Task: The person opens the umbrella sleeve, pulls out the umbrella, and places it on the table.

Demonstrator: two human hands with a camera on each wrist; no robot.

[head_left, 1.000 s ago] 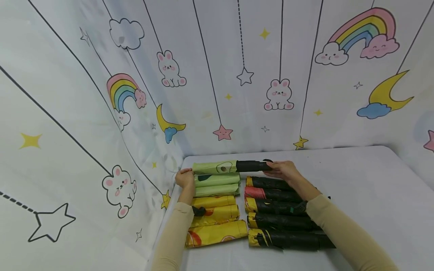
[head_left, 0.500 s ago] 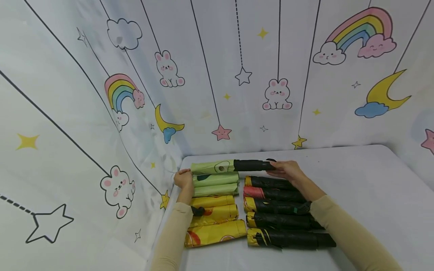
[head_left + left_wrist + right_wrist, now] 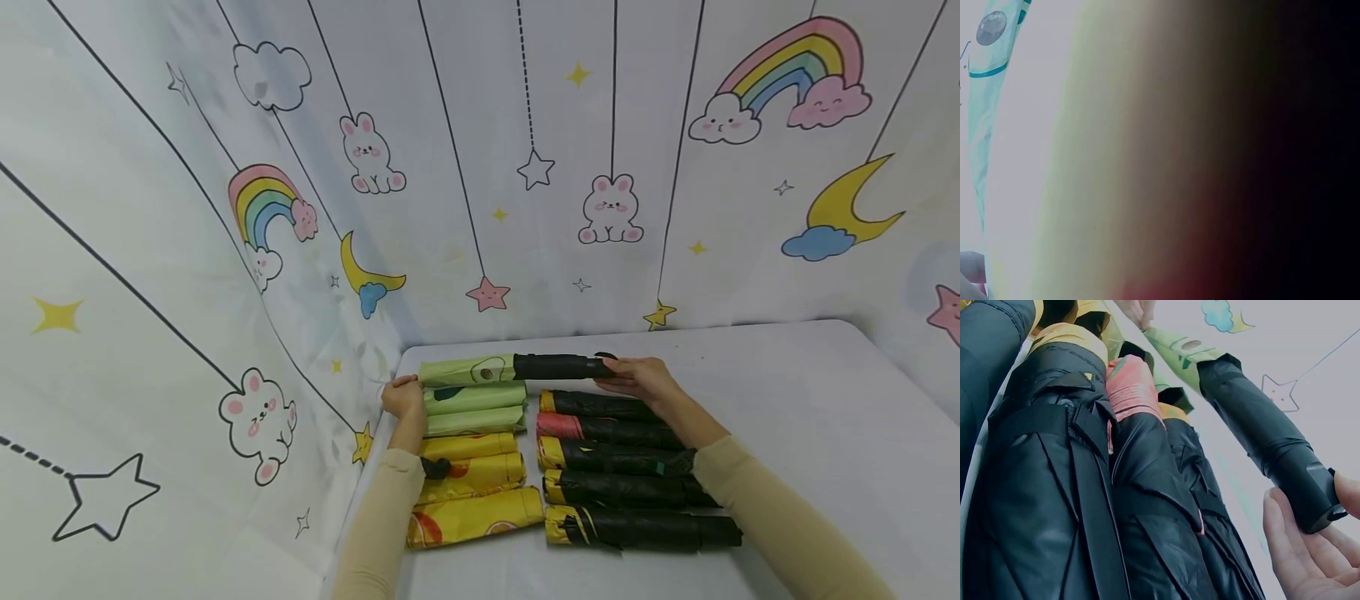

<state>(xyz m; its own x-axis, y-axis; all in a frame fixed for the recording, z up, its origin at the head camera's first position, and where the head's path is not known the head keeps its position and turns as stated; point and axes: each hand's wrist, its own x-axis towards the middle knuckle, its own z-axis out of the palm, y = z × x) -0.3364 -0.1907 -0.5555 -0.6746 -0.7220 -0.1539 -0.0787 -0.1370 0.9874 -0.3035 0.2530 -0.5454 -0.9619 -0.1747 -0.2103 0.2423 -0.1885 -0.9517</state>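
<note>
A folded black umbrella [image 3: 558, 367], its left part inside a light green avocado-print sleeve [image 3: 457, 372], lies level across the back of the table. My left hand [image 3: 403, 397] grips the sleeve's left end. At the other end my right hand [image 3: 641, 382] holds the umbrella's handle; the right wrist view shows the thumb and fingers [image 3: 1310, 556] around the handle's end [image 3: 1307, 487]. Below are more light green sleeves [image 3: 476, 421]. Blurred cloth fills most of the left wrist view, so the left hand's grip is hidden there.
Yellow orange-print sleeves [image 3: 477, 517] lie in the left column on the white table [image 3: 795, 400]. Several black folded umbrellas [image 3: 637, 527], most yellow-ended and one red-ended [image 3: 558, 427], lie in a right column under my right forearm. A patterned curtain [image 3: 525, 242] stands behind.
My right hand has moved slightly right with the umbrella's handle, and more of the black part shows outside the green sleeve. The left hand keeps hold of the sleeve's end.
</note>
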